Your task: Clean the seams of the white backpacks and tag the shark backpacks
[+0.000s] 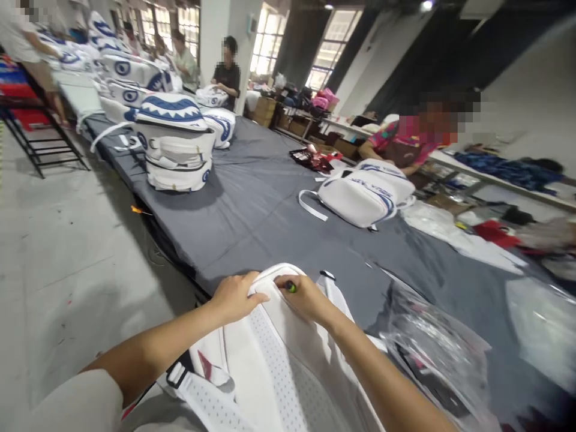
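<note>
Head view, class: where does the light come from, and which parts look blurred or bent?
Head view: daylight enters through the far windows; the grey table bends with wide-angle distortion; the clear plastic bag shows glare and smears toward the right edge; both hands on the white backpack stay fairly sharp.

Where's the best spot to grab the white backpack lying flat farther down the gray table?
Probably the loose white strap loop sticking out of the white backpack on its left. Come from the open table side there; the loop lies clear on the gray table, while the body is broad and smooth.
</note>
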`<state>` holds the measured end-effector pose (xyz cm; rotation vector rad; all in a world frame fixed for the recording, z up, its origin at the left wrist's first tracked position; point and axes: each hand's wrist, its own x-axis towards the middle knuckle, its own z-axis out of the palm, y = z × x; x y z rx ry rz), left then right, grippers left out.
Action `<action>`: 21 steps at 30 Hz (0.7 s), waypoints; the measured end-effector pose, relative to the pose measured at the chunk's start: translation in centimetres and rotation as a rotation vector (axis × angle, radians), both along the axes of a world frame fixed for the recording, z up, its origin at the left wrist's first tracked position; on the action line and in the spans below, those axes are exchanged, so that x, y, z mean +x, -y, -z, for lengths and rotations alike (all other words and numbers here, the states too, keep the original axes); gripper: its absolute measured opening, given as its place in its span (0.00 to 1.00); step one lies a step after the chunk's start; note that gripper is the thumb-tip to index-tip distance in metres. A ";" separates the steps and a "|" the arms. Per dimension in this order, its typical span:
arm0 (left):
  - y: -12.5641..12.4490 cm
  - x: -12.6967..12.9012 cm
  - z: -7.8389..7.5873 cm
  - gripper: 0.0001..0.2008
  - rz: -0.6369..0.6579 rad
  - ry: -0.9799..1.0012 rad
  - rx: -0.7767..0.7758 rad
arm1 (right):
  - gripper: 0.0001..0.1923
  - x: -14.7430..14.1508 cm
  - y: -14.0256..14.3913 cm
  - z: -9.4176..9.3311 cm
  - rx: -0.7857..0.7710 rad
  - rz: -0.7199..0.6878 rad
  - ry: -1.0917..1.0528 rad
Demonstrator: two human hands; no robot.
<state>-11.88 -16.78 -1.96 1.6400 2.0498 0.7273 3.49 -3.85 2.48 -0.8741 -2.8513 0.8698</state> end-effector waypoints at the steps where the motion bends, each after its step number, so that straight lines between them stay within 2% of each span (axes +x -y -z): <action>1: 0.0 0.0 0.0 0.22 0.005 0.000 0.010 | 0.13 0.1 -0.1 0.2 -0.017 0.006 -0.043; 5: -0.1 0.0 0.2 0.23 0.008 -0.001 0.030 | 0.09 0.3 -0.6 0.7 -0.211 0.103 -0.162; 7: -0.1 0.1 0.4 0.24 0.002 0.001 0.032 | 0.10 0.0 -0.8 0.8 -0.330 0.162 -0.082; 9: -0.2 0.2 0.7 0.24 0.001 0.001 0.033 | 0.11 -0.6 -0.9 0.7 -0.386 0.216 0.003; 16: -0.3 0.2 1.2 0.22 0.006 -0.015 0.042 | 0.08 -1.8 -0.4 -0.8 -0.314 0.234 0.171; 18: -0.3 0.1 1.1 0.21 0.012 -0.014 0.045 | 0.09 -1.5 -0.4 -1.1 -0.280 0.220 0.195; 21: -0.3 0.1 1.1 0.21 0.012 -0.008 0.050 | 0.09 -0.2 -0.8 -0.8 -0.307 0.150 0.190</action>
